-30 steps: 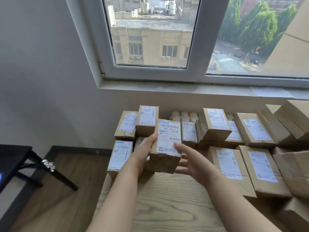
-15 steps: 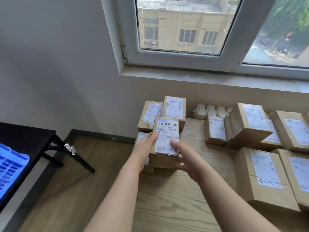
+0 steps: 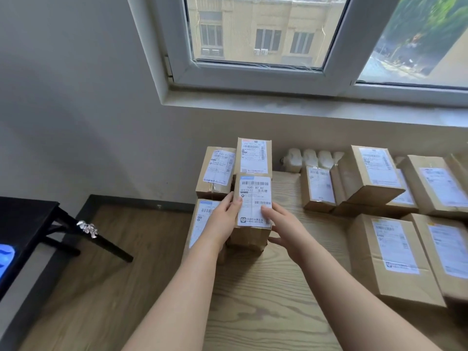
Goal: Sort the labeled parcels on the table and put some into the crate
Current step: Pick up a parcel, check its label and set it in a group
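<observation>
A small brown cardboard parcel with a white barcode label is held upright between both hands near the wooden table's left edge. My left hand grips its left side, thumb on the label. My right hand holds its right side and lower corner. Behind it stand two labeled parcels, and another parcel lies partly hidden under my left hand. A sliver of the blue crate shows at the far left on a black table.
Several more labeled parcels cover the table's right half, some stacked. White bottles stand against the wall under the window sill. A black side table stands left, across a strip of wood floor.
The view swung left and down, bringing the black table and blue crate into sight. The held parcel stays between both hands, moved leftward to the table's left edge stack.
</observation>
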A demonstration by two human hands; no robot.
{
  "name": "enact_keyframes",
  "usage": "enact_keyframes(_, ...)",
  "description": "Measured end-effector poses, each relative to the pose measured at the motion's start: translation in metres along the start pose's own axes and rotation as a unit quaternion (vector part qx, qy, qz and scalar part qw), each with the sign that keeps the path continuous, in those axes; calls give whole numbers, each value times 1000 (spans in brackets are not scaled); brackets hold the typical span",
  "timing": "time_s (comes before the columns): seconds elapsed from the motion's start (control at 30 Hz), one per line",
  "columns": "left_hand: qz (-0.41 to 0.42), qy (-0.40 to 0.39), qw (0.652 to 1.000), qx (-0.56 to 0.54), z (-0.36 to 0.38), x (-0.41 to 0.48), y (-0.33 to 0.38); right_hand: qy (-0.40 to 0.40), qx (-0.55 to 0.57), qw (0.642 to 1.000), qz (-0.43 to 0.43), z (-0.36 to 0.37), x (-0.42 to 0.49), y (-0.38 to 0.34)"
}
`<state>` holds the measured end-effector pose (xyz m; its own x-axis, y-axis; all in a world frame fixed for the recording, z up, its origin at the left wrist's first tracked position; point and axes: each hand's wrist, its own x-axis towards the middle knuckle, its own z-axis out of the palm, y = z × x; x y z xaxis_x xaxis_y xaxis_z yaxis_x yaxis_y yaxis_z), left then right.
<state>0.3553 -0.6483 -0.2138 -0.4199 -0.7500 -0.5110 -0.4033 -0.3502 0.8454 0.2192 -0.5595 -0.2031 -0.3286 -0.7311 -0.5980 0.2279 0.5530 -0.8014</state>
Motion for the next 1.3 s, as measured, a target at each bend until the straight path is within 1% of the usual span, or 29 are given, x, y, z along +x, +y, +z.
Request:
enact_keyframes(0.13,-2,19,999,-28,0,1,2,23,0,1000,1,-3,0,-1)
enact_keyframes(0.4,6,60,998,-26,-1,-12,13,52,2,999,-3,-16,-10,1)
enact_keyframes(0.57,69,90,994,-8,8,-25,33,70,15,997,-15,-29,-24,-2)
enact_keyframes(0.7,130,107,986,5,27,-25,56,118,14,992,-35,-51,-35,-8)
enact_keyframes(0.83,170,64,983,31,63,-25,82,182,20,982,-45,-85,-49,-15)
enact_keyframes(0.97,186,9,981,53,108,-18,96,247,3,967,-58,-134,-48,-15)
enact_keyframes(1.17,143,-50,984,91,186,11,109,316,-30,946,-61,-220,-35,-20)
enact_keyframes(1.3,96,-56,987,114,231,40,117,315,-69,945,-60,-268,-14,-29)
